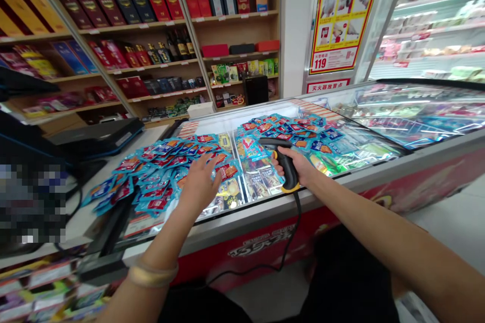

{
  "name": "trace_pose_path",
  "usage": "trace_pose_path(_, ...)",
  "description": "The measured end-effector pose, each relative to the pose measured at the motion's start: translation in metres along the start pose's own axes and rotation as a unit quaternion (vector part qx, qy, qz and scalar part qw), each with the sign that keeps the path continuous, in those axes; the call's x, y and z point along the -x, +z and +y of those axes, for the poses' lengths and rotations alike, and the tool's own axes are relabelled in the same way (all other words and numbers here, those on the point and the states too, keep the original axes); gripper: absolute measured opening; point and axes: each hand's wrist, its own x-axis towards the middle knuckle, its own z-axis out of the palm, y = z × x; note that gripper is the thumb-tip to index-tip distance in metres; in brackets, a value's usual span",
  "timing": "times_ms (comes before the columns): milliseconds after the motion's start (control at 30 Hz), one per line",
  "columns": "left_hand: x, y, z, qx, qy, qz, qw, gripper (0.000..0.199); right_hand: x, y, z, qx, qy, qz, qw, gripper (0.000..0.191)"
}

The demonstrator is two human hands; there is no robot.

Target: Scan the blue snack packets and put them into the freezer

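Nearest, at the lower left, colourful packs point(41, 287) sit in rows below a pale bench point(89, 219). From the near left, a bare forearm wearing a gold-toned bracelet point(153, 275) reaches out; its left hand point(199, 184) is empty as far as can be seen, fingers loosely spread and thumb apart. This hand is over the right part of a broad heap of blue and red packets point(159, 164); whether the fingertips touch them I cannot tell. The heap lies on a glass-topped freezer point(242, 217), spilling at its left end onto the bench.

The right hand point(299, 162) has its fingers curled closed around the handle of a black and yellow scanner point(288, 169), whose head points left. A dark cable point(298, 217) drops from the handle and curves left past the freezer's red front. Just beyond the scanner, a second heap of similar packets point(303, 128) covers the glass, with one packet point(250, 147) just left of the scanner's head.

Farther back, wooden shelves point(242, 16) hold boxes and bottles; right of them are a red and yellow poster point(337, 15) and a lit, stocked display fridge point(435, 30).
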Motion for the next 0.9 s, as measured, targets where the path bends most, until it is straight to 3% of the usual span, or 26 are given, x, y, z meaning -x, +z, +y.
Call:
trace_pose_path(200,-0.069,0.045,0.08,0.136,0.052,-0.048,0.988,0.046,0.008,-0.039,-0.028,-0.029,-0.06,0.075,0.995,0.019)
trace_pose_path(333,-0.115,0.081,0.132,0.147,0.027,-0.082,0.985,0.047,0.011,-0.043,-0.034,-0.097,-0.074,0.122,0.985,0.019)
trace_pose_path(433,-0.137,0.101,0.155,0.118,-0.001,-0.092,0.989,0.045,0.008,-0.041,-0.031,-0.11,-0.088,0.134,0.981,0.019)
trace_pose_path(633,-0.146,0.113,0.166,0.085,-0.011,-0.121,0.989,0.04,0.004,-0.045,-0.027,-0.086,-0.094,0.123,0.984,0.017)
trace_pose_path(900,-0.114,0.085,0.145,0.063,0.032,-0.167,0.983,0.036,0.007,-0.042,-0.026,-0.071,-0.103,0.125,0.984,0.019)
